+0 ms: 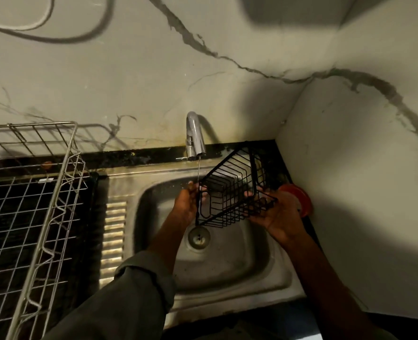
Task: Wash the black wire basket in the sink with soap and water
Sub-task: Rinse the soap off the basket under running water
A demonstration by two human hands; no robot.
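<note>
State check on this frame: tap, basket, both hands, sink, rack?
tap: running, thin stream
black wire basket: tilted, held over the sink, beside the stream
left hand: grips basket's left edge, under the stream
right hand: holds basket's right side
sink: drain visible, no standing water
silver dish rack: on the counter, nothing in it

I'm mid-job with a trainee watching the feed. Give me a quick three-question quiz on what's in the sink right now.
1. True or false: water is running from the tap.
2. Which hands have a grip on the black wire basket? A) left only B) right only C) both
3. What round red thing sits at the sink's right edge, beside the right hand?

Key:
1. True: a thin stream falls by the left hand.
2. C: one hand at each end, basket tilted above the drain.
3. A red lid, partly hidden; what it covers cannot be told.
</note>
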